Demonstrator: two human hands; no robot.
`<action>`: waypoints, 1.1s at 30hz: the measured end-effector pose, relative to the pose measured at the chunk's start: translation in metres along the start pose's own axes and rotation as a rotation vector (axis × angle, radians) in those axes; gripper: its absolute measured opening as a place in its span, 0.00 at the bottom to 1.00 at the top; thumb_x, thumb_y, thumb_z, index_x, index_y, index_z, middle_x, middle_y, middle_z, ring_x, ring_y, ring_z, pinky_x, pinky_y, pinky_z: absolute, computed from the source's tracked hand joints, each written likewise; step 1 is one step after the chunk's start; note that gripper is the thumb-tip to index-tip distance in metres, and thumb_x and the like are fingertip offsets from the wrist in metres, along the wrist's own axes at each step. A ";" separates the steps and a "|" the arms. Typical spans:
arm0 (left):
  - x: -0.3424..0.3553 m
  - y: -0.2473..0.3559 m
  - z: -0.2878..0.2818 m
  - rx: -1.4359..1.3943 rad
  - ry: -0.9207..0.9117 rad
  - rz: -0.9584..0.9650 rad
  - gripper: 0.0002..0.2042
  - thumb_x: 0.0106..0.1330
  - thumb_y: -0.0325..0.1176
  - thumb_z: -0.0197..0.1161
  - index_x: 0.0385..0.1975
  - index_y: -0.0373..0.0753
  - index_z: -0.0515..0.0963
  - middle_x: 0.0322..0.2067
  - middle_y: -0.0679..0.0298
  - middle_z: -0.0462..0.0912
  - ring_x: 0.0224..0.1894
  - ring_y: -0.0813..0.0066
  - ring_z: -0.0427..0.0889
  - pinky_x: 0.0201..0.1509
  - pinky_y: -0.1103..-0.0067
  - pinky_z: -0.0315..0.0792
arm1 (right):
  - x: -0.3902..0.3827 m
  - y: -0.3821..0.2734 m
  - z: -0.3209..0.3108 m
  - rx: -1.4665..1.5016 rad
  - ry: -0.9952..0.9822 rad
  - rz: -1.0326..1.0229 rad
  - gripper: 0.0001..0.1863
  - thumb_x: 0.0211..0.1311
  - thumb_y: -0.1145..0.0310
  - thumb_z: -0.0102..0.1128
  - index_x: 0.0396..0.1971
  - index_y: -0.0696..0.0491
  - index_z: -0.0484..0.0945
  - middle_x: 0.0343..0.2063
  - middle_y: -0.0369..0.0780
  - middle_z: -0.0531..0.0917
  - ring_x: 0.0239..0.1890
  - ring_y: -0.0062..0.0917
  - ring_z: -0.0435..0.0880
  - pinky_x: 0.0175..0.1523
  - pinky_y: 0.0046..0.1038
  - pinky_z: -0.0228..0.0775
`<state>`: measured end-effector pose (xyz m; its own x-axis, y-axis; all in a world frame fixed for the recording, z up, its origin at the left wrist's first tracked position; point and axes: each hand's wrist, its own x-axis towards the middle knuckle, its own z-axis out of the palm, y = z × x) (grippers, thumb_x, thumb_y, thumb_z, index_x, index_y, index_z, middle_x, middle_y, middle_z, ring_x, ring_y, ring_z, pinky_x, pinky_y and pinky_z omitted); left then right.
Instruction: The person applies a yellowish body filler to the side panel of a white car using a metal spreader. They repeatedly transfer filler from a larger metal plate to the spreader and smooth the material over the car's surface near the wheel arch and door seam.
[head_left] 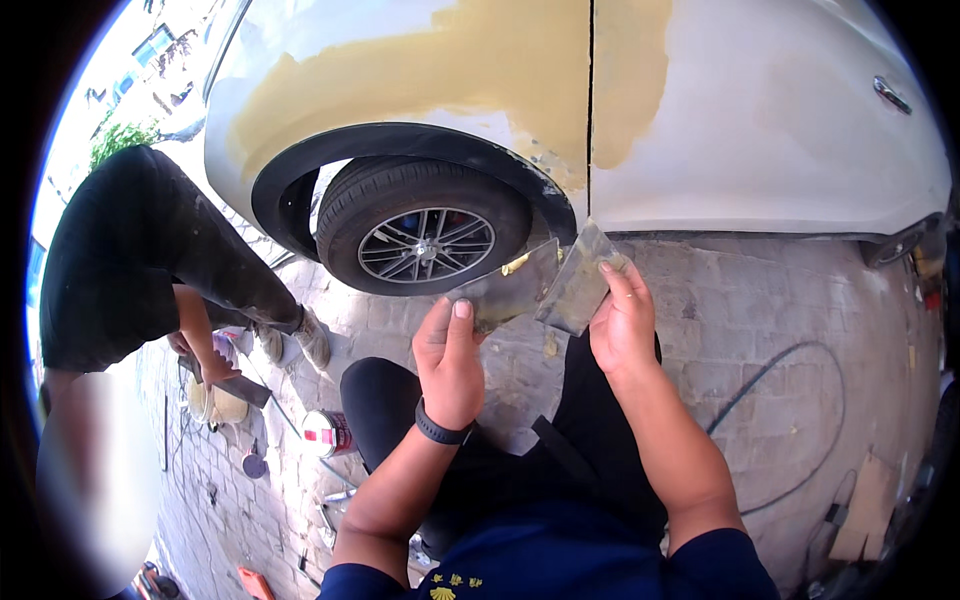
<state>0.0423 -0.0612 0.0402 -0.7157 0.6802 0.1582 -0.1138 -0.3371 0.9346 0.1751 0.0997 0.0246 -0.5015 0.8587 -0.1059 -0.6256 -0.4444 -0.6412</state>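
My left hand [450,365], with a dark band on its wrist, grips a thin greyish putty scraper [520,288], thumb on top. In my right hand [622,318] is a second putty scraper [580,278], a flat, smeared plate pinched between thumb and fingers. The two plates are tilted toward each other, their edges close together; whether they touch I cannot tell. Beyond them stands a white car [740,130] with beige filler [450,65] spread over its fender and the door's edge. The black wheel arch trim [420,140] curves above the tyre [345,235].
A co-worker [120,250] bends at the left, holding a dark flat tool [242,388]. Nearby stand an open can [327,435] and several small tools on the brick paving [240,500]. A black hose [840,385] loops at the right, near a cardboard piece [866,508].
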 end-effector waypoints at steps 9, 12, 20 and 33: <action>0.008 0.012 0.007 0.432 -0.255 0.055 0.17 0.83 0.29 0.53 0.63 0.27 0.79 0.49 0.59 0.88 0.50 0.77 0.83 0.57 0.78 0.75 | 0.000 0.025 -0.001 -0.226 -0.151 0.009 0.04 0.76 0.72 0.61 0.43 0.55 0.82 0.38 0.30 0.83 0.41 0.11 0.76 0.50 0.22 0.69; 0.018 0.008 -0.003 0.653 -0.327 0.097 0.16 0.83 0.29 0.53 0.63 0.27 0.79 0.47 0.59 0.90 0.46 0.77 0.84 0.53 0.78 0.77 | 0.006 0.022 0.004 -0.236 -0.213 -0.003 0.04 0.77 0.72 0.61 0.44 0.55 0.82 0.37 0.29 0.83 0.41 0.11 0.76 0.50 0.22 0.69; 0.045 -0.019 -0.034 -0.140 -0.063 -0.018 0.12 0.85 0.35 0.54 0.55 0.36 0.80 0.52 0.62 0.87 0.54 0.70 0.87 0.62 0.69 0.79 | 0.039 0.001 -0.001 0.038 -0.018 -0.081 0.10 0.74 0.74 0.57 0.50 0.57 0.82 0.49 0.37 0.87 0.51 0.22 0.84 0.62 0.28 0.73; 0.036 -0.032 -0.020 -0.042 -0.042 0.046 0.10 0.84 0.34 0.55 0.51 0.36 0.80 0.51 0.63 0.86 0.52 0.71 0.85 0.60 0.69 0.78 | 0.044 0.033 -0.023 -0.026 0.086 -0.023 0.07 0.72 0.71 0.63 0.46 0.54 0.81 0.44 0.35 0.85 0.49 0.18 0.82 0.57 0.28 0.74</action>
<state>0.0061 -0.0388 0.0097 -0.6918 0.6893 0.2150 -0.1105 -0.3954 0.9118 0.1461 0.1283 -0.0191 -0.4332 0.8879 -0.1547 -0.6199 -0.4181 -0.6640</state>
